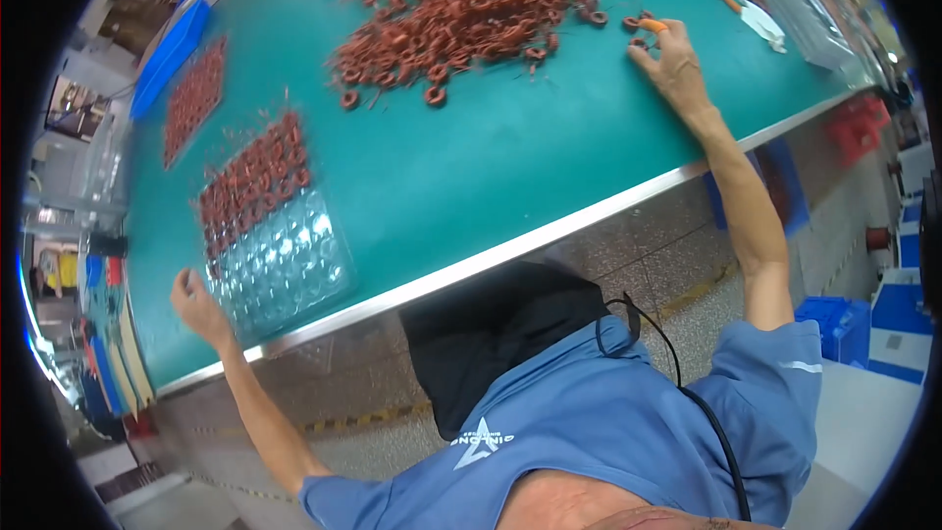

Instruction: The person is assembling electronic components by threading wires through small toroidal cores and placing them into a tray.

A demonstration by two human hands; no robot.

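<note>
At the right of the green table, my right hand (677, 69) reaches over a few loose reddish-brown rings (638, 42). Its thumb and forefinger are apart around them, and an orange cover (653, 26) sits on one finger. My left hand (201, 309) is at the near left, beside the left edge of a clear plastic tray (285, 260). Its fingers are curled closed; what they hold, if anything, is hidden. Reddish-brown rings with thin leads (255, 177) fill the tray's far part, while the near pockets hold none.
A big heap of the same rings (461, 15) covers the table's far middle. Another filled tray (194, 98) lies at the far left beside a blue bin (172, 54). On the far right are an orange-and-white tool (756, 20) and stacked clear trays (805, 15). The table's metal edge (491, 265) runs in front.
</note>
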